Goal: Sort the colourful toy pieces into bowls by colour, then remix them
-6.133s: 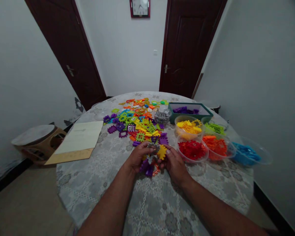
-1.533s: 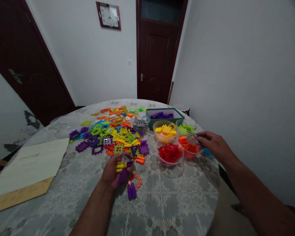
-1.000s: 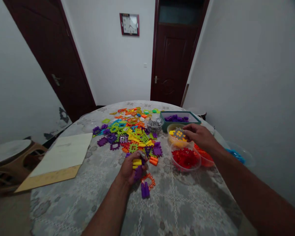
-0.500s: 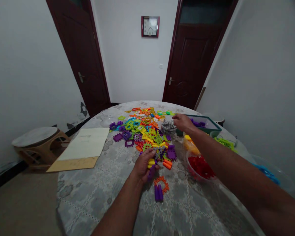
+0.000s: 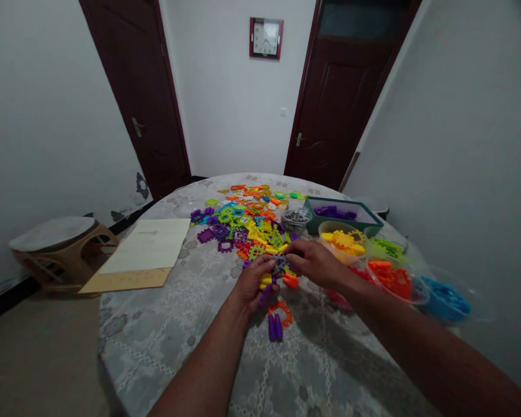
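Observation:
My left hand (image 5: 252,282) is closed around a cluster of joined plastic building pieces, with yellow tubes (image 5: 265,280) and a purple part (image 5: 264,297) showing between the fingers. At its top is a grey toothed piece (image 5: 279,264). My right hand (image 5: 309,260) pinches at the right side of this grey piece; whether it holds a separate small part is hidden. Just below lie an orange toothed ring (image 5: 285,313) and a pair of purple tubes (image 5: 275,328). An orange double tube (image 5: 290,281) rests right of the cluster.
A heap of colourful toothed pieces (image 5: 243,220) spreads over the table's middle. Right of it stand a grey-piece bowl (image 5: 296,218), a green-rimmed bin (image 5: 373,219) and bowls of yellow (image 5: 345,242), red (image 5: 391,279) and blue (image 5: 447,298) pieces. Paper (image 5: 150,246) lies left.
My right hand has come back from the bowl of grey pieces to the cluster in my left hand. My left hand keeps its hold. The view has shifted slightly.

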{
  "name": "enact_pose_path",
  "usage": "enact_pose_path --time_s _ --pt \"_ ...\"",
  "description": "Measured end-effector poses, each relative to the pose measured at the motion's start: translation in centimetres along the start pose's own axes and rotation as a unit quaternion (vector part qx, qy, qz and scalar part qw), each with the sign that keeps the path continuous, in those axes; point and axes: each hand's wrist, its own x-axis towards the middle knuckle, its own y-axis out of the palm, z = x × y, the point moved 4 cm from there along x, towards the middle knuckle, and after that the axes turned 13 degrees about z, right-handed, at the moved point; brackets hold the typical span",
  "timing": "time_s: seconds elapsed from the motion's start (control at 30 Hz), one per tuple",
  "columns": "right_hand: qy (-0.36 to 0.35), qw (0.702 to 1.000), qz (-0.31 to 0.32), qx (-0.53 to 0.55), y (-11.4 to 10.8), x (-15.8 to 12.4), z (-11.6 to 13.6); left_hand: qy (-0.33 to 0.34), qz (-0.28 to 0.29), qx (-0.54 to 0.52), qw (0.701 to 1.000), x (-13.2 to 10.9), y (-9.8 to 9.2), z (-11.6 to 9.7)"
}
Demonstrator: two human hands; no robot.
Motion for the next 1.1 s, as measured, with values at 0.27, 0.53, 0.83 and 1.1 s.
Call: enact_pose_path --time_s 0.27,0.53,0.83,1.1 --pt "0.057 0.994 0.040 0.082 -2.7 -1.6 -3.0 0.012 -0.042 -0.035 0.998 0.0 -0.4 -0.2" --pt "0.152 0.980 -0.100 0.080 -9.5 2.7 -8.1 0.024 -0.054 -0.050 0.997 0.0 -0.5 -0.2" --pt "0.149 0.966 -0.209 -0.029 -10.8 6.6 -7.3 0.019 -0.113 -0.100 0.988 0.1 -0.8 -0.5" --pt "-0.037 0.989 0.049 -0.132 0.0 0.7 1.0 0.040 -0.118 -0.157 0.980 0.3 -1.0 -0.6"
